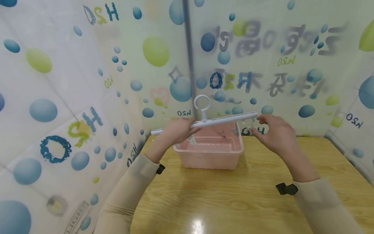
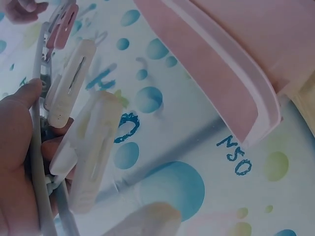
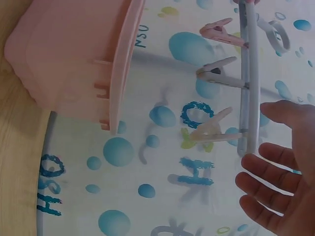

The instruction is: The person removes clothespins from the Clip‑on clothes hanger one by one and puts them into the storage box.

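Note:
A pale grey-blue clip hanger [image 1: 225, 120], a long bar with a ring hook [image 1: 202, 103] on top, is held in the air above a pink basin. My left hand [image 1: 179, 130] grips the bar left of the hook, thumb and fingers wrapped round it. Beneath the bar hang several clothes pegs, among them a white peg [image 2: 74, 83] and a pink peg [image 3: 222, 33]. By the bar's right end is my right hand [image 1: 276, 132], fingers spread and loosely bent, holding nothing. In the right wrist view its fingertips come close to the bar's end.
The pink basin [image 1: 208, 160] stands on the wooden table [image 1: 233, 195], near the back curtain. Patterned curtains [image 1: 156, 50] with blue and green dots enclose the table at the back and both sides. Black straps [image 1: 287, 189] sit at both wrists.

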A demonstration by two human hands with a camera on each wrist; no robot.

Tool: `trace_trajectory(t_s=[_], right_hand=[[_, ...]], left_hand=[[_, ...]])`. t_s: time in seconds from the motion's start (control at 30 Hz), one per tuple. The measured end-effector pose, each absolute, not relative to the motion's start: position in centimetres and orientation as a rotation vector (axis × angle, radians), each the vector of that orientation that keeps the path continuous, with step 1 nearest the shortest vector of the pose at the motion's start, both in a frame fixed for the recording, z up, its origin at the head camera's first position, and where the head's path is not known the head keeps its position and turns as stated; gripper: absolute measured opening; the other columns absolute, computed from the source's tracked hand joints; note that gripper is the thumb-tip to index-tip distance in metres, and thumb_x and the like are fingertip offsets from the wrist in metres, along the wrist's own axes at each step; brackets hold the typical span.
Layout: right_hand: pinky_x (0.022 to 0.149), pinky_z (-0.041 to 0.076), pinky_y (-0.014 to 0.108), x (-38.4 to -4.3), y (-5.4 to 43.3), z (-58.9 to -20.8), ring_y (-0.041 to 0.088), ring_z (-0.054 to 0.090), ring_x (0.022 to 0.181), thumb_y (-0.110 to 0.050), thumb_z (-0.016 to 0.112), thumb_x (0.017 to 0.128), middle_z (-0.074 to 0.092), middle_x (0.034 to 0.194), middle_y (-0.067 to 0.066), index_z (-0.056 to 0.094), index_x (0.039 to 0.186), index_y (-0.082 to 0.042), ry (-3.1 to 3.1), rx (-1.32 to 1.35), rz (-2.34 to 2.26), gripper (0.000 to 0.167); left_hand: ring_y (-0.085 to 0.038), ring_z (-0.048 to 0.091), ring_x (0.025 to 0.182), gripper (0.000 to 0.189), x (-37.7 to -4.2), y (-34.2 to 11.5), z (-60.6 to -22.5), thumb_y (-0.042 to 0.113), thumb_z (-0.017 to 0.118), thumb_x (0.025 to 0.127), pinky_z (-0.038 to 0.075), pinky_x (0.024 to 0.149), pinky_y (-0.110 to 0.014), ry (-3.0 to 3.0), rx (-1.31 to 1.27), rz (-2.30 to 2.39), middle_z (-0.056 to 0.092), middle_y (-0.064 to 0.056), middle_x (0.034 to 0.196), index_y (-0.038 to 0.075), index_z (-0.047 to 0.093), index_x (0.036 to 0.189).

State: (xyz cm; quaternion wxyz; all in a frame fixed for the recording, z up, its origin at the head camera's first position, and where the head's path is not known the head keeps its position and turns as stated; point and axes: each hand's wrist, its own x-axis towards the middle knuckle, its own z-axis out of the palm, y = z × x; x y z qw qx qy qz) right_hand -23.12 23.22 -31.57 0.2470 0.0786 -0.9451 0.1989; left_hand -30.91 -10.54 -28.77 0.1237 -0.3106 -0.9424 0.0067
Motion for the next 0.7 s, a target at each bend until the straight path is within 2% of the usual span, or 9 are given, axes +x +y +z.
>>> trace_trajectory(t_s=[0.13, 0.3, 0.4, 0.53, 0.7], right_hand=[[0.079, 0.049, 0.058, -23.7, 23.2, -32.1, 0.043, 0.061, 0.107, -0.056, 0.06, 0.094, 0.066, 0.121, 0.021, 0.055, 0.131, -0.006, -2.641, 0.164, 0.583, 0.062], [0.074, 0.05, 0.056, -24.7, 23.1, -32.9, 0.042, 0.064, 0.103, -0.063, 0.056, 0.093, 0.067, 0.121, 0.022, 0.054, 0.135, -0.006, -2.655, 0.134, 0.618, 0.071], [0.064, 0.05, 0.05, -25.2, 22.9, -33.5, 0.04, 0.067, 0.096, -0.063, 0.058, 0.092, 0.07, 0.116, 0.022, 0.055, 0.133, -0.006, -2.615, 0.125, 0.614, 0.07], [0.051, 0.043, 0.036, -25.8, 22.7, -34.1, 0.035, 0.07, 0.085, -0.059, 0.063, 0.091, 0.073, 0.107, 0.019, 0.059, 0.129, -0.007, -2.537, 0.106, 0.583, 0.065], [0.048, 0.037, 0.032, -26.5, 22.0, -34.5, 0.03, 0.069, 0.078, -0.054, 0.067, 0.09, 0.074, 0.099, 0.016, 0.062, 0.124, -0.007, -2.414, 0.058, 0.577, 0.058]], left_hand=[[-0.017, 0.059, 0.069, 0.04, -30.9, -10.8, -28.3, 0.055, 0.044, 0.103, 0.049, 0.062, -0.036, -2.745, -0.9, 0.011, 0.059, 0.002, 0.077, 0.018, 0.057, 0.102], [-0.018, 0.059, 0.07, 0.039, -31.0, -10.7, -27.8, 0.054, 0.045, 0.103, 0.049, 0.063, -0.037, -2.733, -0.895, 0.052, 0.059, 0.001, 0.077, 0.017, 0.057, 0.102], [-0.019, 0.059, 0.07, 0.039, -31.0, -10.6, -27.6, 0.053, 0.047, 0.102, 0.049, 0.064, -0.038, -2.713, -0.901, 0.071, 0.059, 0.0, 0.077, 0.016, 0.057, 0.102], [-0.019, 0.06, 0.07, 0.04, -31.2, -10.5, -27.5, 0.054, 0.045, 0.103, 0.05, 0.064, -0.04, -2.681, -0.915, 0.086, 0.06, 0.001, 0.077, 0.016, 0.057, 0.101], [-0.019, 0.06, 0.068, 0.04, -31.3, -10.2, -27.2, 0.055, 0.045, 0.103, 0.05, 0.064, -0.04, -2.663, -0.911, 0.1, 0.058, 0.002, 0.075, 0.016, 0.055, 0.099]])
